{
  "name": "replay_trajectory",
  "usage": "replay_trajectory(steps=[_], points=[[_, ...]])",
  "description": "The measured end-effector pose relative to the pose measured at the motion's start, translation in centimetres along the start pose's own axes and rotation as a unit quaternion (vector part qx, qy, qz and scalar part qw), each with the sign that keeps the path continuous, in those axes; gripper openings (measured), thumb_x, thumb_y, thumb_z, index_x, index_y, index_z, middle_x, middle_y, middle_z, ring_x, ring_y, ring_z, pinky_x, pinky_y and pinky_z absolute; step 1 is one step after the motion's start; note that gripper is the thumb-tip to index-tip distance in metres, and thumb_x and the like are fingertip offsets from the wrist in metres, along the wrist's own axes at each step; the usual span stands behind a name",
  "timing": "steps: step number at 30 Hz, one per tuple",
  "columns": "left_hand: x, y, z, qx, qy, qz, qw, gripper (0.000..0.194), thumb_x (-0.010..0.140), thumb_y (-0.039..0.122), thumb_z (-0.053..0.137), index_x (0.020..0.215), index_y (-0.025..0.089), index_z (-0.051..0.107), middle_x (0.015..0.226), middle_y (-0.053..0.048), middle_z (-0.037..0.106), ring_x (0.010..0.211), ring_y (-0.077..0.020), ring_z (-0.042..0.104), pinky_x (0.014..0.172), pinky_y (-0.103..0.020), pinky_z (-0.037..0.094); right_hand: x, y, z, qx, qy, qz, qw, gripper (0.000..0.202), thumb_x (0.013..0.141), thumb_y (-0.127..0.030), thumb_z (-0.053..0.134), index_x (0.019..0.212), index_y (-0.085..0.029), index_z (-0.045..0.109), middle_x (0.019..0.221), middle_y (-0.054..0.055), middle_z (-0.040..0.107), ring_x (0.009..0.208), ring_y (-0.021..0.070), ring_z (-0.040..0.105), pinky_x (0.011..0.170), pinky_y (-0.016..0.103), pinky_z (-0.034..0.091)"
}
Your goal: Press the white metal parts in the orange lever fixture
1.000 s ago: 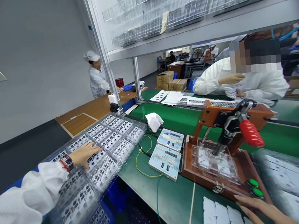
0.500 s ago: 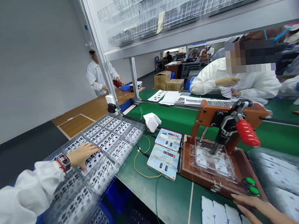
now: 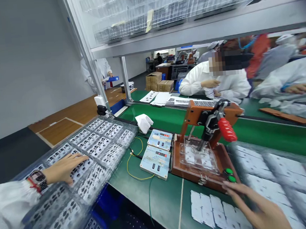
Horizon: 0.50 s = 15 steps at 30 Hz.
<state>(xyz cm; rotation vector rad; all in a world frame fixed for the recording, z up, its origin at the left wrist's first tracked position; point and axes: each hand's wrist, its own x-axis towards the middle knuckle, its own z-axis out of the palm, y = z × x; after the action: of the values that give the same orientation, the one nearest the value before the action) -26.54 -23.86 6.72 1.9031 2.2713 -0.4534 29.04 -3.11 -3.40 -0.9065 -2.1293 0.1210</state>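
The press, with its brown wooden frame and red handle, stands on the green bench. White plates lie inside it under a clear cover. To the left of the press, the left hand lies over a clear tray of white panels with dark markings; its grip is spread, the fingers apart and clamped on nothing visible. The right hand is at the press's front right corner, fingertips just below 2 green buttons. Its visible fingers are stretched out, the grip slightly apart with nothing seen in it; whether the fingertips touch the wood cannot be told.

Just in front of the press, a row of loose white plates lies flat, partly behind the right hand. Right of the press are plastic trays of similar plates. Directly left of the press sit 2 control boxes with red digits, and a yellow wire curves beside them. Beyond the press, a person in white leans over the far side.
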Motion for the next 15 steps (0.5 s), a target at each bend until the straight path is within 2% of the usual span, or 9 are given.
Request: replay_trajectory(steps=[3, 5, 8, 10, 12, 15], points=[[0.4, -0.7, 0.6, -0.008, -0.007, -0.002, 1.0, 0.088, 0.055, 0.001, 0.051, 0.14, 0.018, 0.04, 0.141, -0.009, 0.045, 0.132, -0.0315, 0.035, 0.105, -0.042, 0.03, 2.1, -2.6, -1.7, -0.009, 0.105, 0.086, 0.991, 0.026, 0.083, -0.045, 0.055, 0.097, -0.024, 0.063, 0.083, 0.003, 0.07, 0.072, 0.0214, 0.068, 0.068, 0.033, 0.058], [0.8, -1.2, 1.0, -0.002, -0.007, 0.005, 1.0, 0.089, 0.053, 0.004, 0.05, 0.141, 0.018, 0.039, 0.144, -0.009, 0.043, 0.135, -0.0309, 0.032, 0.108, -0.044, 0.027, 4.0, -3.9, -2.6, 0.05, 0.158, 0.094, 0.982, 0.027, 0.082, -0.038, 0.059, 0.106, -0.025, 0.059, 0.089, 0.004, 0.068, 0.074, 0.0204, 0.067, 0.072, 0.036, 0.057], [1.3, -1.6, 1.1, 0.017, -0.011, 0.017, 1.0, 0.089, 0.052, 0.006, 0.049, 0.14, 0.017, 0.041, 0.145, -0.008, 0.041, 0.136, -0.031, 0.03, 0.111, -0.046, 0.021, 7.6, -5.3, -3.6, 0.123, 0.177, 0.032, 0.976, 0.046, 0.082, -0.028, 0.061, 0.126, -0.029, 0.048, 0.114, 0.008, 0.061, 0.092, 0.0209, 0.064, 0.082, 0.04, 0.055], [1.5, -1.6, 0.9, 0.034, -0.017, 0.023, 0.999, 0.088, 0.053, 0.007, 0.049, 0.14, 0.017, 0.042, 0.145, -0.008, 0.041, 0.135, -0.0312, 0.032, 0.11, -0.046, 0.023, 10.2, -6.0, -3.8, 0.095, 0.149, -0.03, 0.984, 0.057, 0.082, -0.027, 0.061, 0.135, -0.029, 0.039, 0.13, 0.01, 0.051, 0.113, 0.0238, 0.055, 0.092, 0.044, 0.05], [1.8, -1.7, 0.8, 0.049, -0.026, 0.027, 0.998, 0.088, 0.052, 0.008, 0.049, 0.14, 0.018, 0.042, 0.146, -0.008, 0.039, 0.135, -0.0308, 0.032, 0.11, -0.045, 0.024, 12.6, -6.4, -3.5, 0.042, 0.116, -0.101, 0.987, 0.053, 0.086, -0.027, 0.057, 0.136, -0.026, 0.039, 0.137, 0.011, 0.045, 0.125, 0.0254, 0.046, 0.1, 0.047, 0.043], [2.4, -2.4, 1.3, 0.057, -0.038, 0.035, 0.997, 0.091, 0.049, 0.01, 0.049, 0.139, 0.017, 0.042, 0.148, -0.007, 0.036, 0.137, -0.0296, 0.029, 0.113, -0.043, 0.019, 14.6, -6.2, -2.5, 0.003, 0.126, -0.205, 0.971, 0.037, 0.091, -0.024, 0.048, 0.128, -0.022, 0.046, 0.131, 0.013, 0.052, 0.126, 0.0258, 0.046, 0.102, 0.049, 0.041]])
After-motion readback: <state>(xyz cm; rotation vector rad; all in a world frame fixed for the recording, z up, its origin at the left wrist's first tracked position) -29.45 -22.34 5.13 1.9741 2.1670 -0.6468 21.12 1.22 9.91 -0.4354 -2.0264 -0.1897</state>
